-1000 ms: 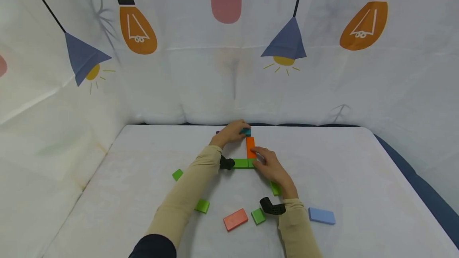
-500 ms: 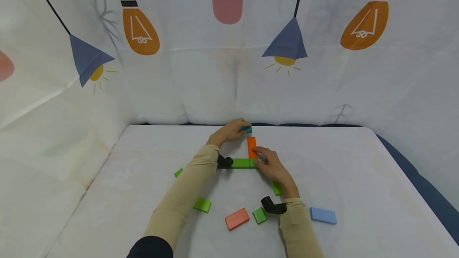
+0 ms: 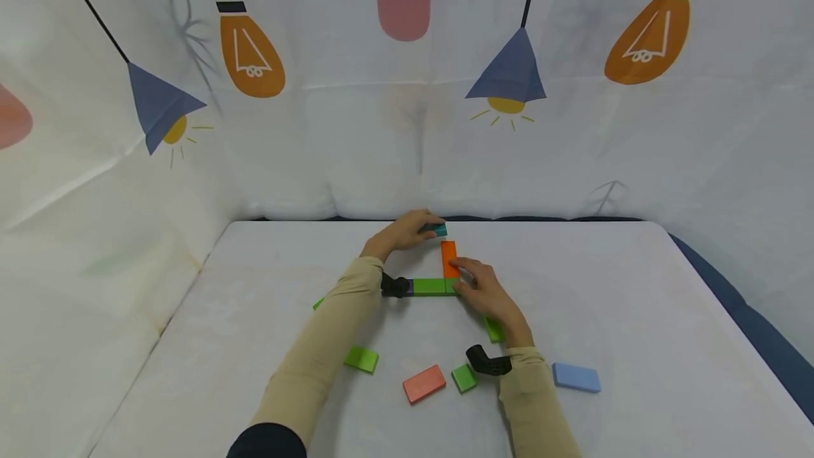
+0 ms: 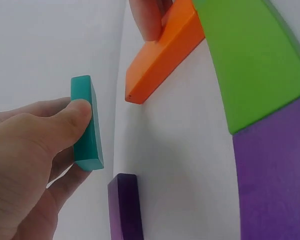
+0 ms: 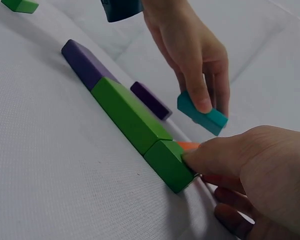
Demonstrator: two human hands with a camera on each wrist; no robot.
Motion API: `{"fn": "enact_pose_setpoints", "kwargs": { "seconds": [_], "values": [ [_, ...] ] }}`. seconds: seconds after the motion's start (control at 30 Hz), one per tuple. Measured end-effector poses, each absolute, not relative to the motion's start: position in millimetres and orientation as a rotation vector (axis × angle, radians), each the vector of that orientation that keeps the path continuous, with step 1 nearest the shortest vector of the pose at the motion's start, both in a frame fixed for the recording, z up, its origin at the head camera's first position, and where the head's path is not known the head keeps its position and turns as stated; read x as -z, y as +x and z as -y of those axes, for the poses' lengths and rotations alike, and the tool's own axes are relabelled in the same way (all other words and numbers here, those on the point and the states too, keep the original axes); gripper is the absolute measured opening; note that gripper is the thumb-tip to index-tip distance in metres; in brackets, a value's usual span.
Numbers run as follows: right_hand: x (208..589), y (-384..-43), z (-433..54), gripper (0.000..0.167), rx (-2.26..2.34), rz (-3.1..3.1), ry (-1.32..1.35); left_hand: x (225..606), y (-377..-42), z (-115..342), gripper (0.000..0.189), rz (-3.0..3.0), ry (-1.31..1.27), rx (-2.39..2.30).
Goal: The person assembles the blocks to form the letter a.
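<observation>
My left hand (image 3: 400,232) pinches a teal block (image 4: 87,125) between thumb and fingers near the table's far edge. The block stands apart from the orange block (image 3: 448,251). In the right wrist view it appears held above the table. My right hand (image 3: 488,297) is at the row's right end, its thumb touching the small green block (image 5: 169,165) and a finger touching the orange block. A longer green block (image 3: 429,287) joins the small one, followed by a purple block (image 4: 275,175). A dark purple block (image 5: 151,101) lies behind the row, mostly hidden in the head view.
Loose on the white table (image 3: 636,302) are a coral block (image 3: 424,384), a small green square (image 3: 464,378), a light blue block (image 3: 576,377) and a green block (image 3: 362,359) beside the left sleeve. Another green block (image 3: 494,329) is partly behind the right wrist. A patterned curtain (image 3: 356,147) hangs behind.
My left hand has shifted slightly left and away with the teal block, widening its gap to the orange block. The right hand keeps its place at the corner. The head view has shifted slightly.
</observation>
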State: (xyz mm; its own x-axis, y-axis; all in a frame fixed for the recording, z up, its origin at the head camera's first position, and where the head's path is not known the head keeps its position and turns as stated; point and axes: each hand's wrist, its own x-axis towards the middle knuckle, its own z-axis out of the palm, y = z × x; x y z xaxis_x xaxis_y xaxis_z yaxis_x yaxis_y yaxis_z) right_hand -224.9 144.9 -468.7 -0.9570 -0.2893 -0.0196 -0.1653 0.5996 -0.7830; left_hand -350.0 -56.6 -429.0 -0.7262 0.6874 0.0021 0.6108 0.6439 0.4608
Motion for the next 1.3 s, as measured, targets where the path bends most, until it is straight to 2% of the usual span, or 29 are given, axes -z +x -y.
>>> {"fn": "enact_pose_setpoints", "kwargs": {
  "seconds": [0.57,1.07,1.3],
  "values": [
    [475.4,-229.9,-142.7,0.047,1.276,-2.669,-0.410,435.9,-345.6,66.4,0.039,-2.712,1.104,-0.543],
    [476.5,-232.2,-145.6,0.047,1.285,-2.673,-0.431,435.9,-335.6,59.3,0.038,-2.736,0.960,-0.490],
    [476.5,-233.4,-145.7,0.047,1.287,-2.678,-0.428,441.7,-332.4,57.6,0.036,-2.776,0.978,-0.509]
  ]
}}
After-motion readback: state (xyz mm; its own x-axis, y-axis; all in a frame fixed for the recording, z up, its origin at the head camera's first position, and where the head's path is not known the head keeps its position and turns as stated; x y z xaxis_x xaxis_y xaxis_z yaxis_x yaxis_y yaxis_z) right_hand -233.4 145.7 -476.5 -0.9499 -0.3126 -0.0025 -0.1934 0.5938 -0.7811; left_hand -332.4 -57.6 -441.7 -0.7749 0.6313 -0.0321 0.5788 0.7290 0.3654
